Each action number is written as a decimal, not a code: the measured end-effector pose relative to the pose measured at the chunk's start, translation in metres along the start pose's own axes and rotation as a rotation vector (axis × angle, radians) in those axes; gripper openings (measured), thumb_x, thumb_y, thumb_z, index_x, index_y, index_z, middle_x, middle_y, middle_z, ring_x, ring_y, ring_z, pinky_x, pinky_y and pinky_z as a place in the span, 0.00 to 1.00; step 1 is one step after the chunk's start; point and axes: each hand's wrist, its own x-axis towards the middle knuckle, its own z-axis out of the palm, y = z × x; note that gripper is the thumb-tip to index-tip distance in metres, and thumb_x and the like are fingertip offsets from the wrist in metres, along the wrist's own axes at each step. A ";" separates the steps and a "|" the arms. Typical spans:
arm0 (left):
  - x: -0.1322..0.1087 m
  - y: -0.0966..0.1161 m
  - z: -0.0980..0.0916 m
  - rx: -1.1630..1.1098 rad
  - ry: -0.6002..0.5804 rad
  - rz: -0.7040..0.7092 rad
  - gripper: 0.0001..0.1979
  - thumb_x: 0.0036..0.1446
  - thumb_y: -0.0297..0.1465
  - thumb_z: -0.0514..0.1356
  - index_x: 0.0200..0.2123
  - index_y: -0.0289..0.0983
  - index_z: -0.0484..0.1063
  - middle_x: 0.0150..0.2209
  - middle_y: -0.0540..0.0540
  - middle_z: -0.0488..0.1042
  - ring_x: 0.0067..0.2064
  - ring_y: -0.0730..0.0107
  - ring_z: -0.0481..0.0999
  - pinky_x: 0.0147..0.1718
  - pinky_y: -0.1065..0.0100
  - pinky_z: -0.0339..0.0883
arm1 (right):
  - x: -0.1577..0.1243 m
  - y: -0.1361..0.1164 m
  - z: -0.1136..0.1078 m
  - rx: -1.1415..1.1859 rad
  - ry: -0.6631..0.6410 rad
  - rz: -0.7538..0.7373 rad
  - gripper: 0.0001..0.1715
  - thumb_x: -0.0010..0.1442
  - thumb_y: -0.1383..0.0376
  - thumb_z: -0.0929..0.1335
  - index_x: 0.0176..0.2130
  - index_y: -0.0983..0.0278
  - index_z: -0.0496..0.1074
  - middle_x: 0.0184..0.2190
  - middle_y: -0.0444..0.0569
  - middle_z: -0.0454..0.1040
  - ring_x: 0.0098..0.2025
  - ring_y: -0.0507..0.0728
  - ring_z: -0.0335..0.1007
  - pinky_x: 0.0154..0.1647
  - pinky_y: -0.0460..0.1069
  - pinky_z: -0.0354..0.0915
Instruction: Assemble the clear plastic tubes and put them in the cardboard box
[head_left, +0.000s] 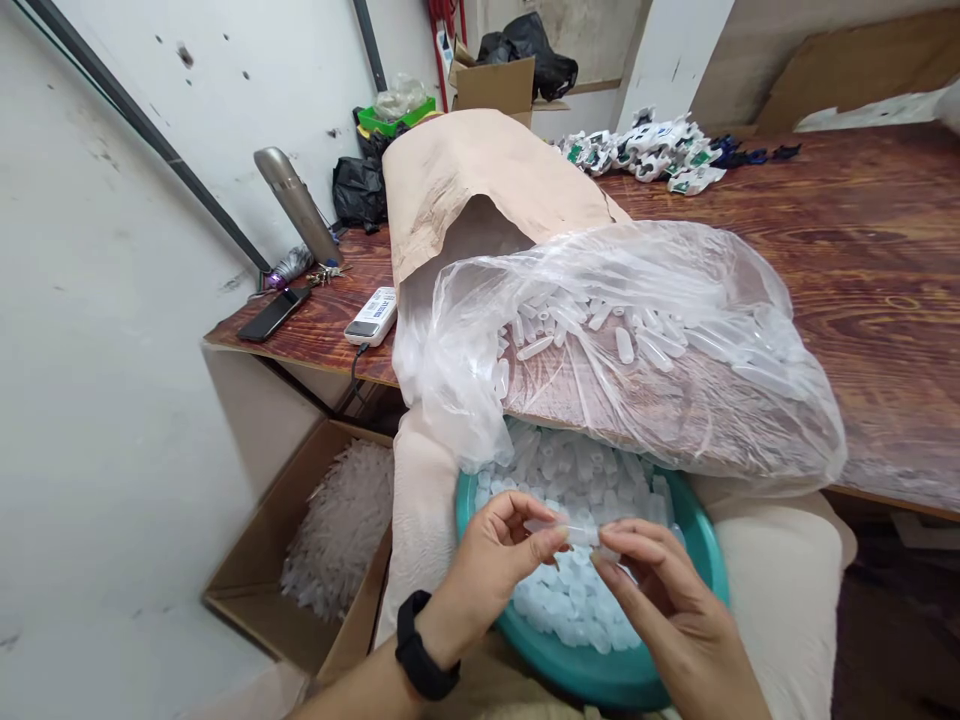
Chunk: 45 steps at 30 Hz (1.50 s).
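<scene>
Above a teal basin (709, 555), a small translucent plastic tube (579, 534) lies level between my two hands. My left hand (487, 550), with a black band on its wrist, pinches the tube's left end between thumb and fingers. My right hand (675, 600) has its thumb and fingertips closed at the right end, where a small whitish piece shows; whether that is a separate cap I cannot tell. Beneath them the basin holds a heap of small translucent plastic pieces (581, 600).
On the wooden table (885, 300), a clear plastic bag (675, 255) with loose tubes spreads toward the basin. A carton (255, 560) of translucent pieces stands at lower left. A phone (274, 314), power bank (371, 316) and steel flask (298, 205) are on the table's left.
</scene>
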 end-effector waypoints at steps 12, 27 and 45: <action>-0.014 0.010 -0.005 0.337 -0.134 0.098 0.07 0.54 0.31 0.69 0.32 0.36 0.74 0.41 0.44 0.81 0.44 0.64 0.79 0.46 0.64 0.68 | -0.014 0.003 -0.016 -0.088 -0.181 0.127 0.16 0.68 0.52 0.65 0.46 0.57 0.75 0.27 0.44 0.78 0.29 0.55 0.78 0.30 0.44 0.74; -0.016 0.002 -0.002 0.291 -0.155 0.022 0.10 0.52 0.33 0.70 0.31 0.36 0.73 0.40 0.42 0.81 0.43 0.64 0.79 0.44 0.65 0.68 | -0.002 -0.002 -0.041 -0.573 -0.438 -0.351 0.13 0.73 0.55 0.59 0.47 0.56 0.68 0.35 0.45 0.78 0.33 0.55 0.79 0.32 0.47 0.72; 0.009 0.004 -0.001 1.345 -0.567 0.634 0.08 0.65 0.33 0.60 0.40 0.35 0.76 0.37 0.46 0.81 0.40 0.64 0.81 0.41 0.69 0.70 | -0.005 -0.004 -0.032 -0.489 -0.633 -0.131 0.31 0.76 0.60 0.48 0.28 0.58 0.67 0.21 0.42 0.72 0.22 0.54 0.71 0.25 0.45 0.67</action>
